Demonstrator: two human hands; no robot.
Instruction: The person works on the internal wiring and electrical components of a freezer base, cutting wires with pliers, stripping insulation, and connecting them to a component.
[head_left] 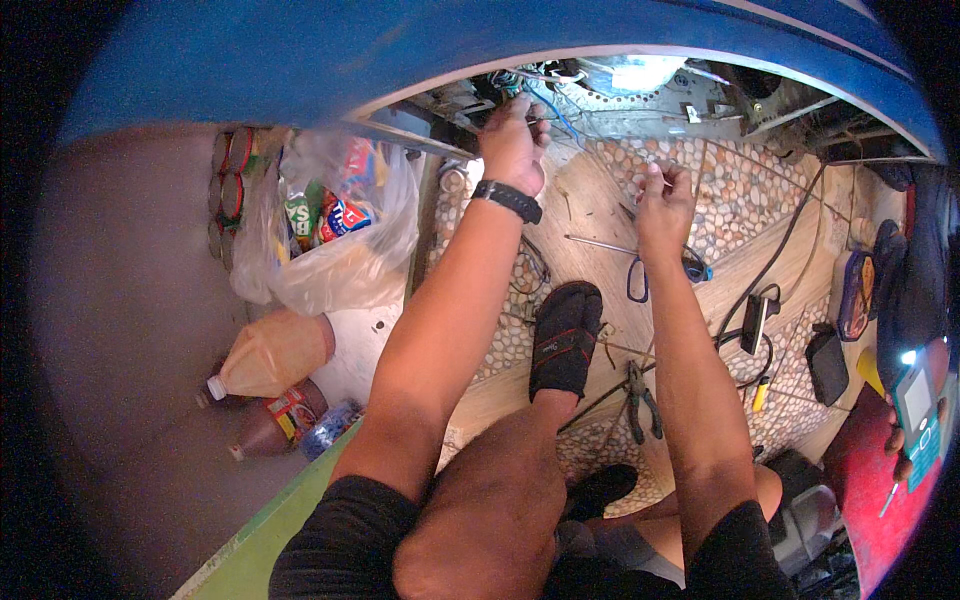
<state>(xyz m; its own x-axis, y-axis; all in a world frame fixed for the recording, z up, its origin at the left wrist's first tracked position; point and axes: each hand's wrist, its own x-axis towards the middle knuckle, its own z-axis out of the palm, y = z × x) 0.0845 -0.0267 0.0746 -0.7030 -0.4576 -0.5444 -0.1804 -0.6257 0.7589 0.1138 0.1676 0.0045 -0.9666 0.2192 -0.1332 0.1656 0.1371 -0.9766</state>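
Note:
My left hand (pixel 512 135), with a black watch (pixel 508 200) on its wrist, reaches up to the opening under a blue panel. Its fingers are curled closed beside a cluster of thin wires (pixel 510 78); what they grip is hidden. A blue wire (pixel 552 112) runs down just right of them. My right hand (pixel 664 212) is held above the floor with thumb and fingers pinched together, and anything between them is too small to make out. Below it lie a screwdriver (pixel 598 243) with a thin metal shaft and scissors (pixel 638 280) with dark blue handles.
The blue panel (pixel 300 75) arches across the top. Pliers (pixel 640 405), a black cable (pixel 770 260) and an adapter (pixel 758 320) lie on the pebble-patterned floor (pixel 735 200). Bottles (pixel 280 350) and a plastic bag (pixel 345 265) sit left. Another person's hand (pixel 898 445) holds a lit teal device (pixel 915 415) at right.

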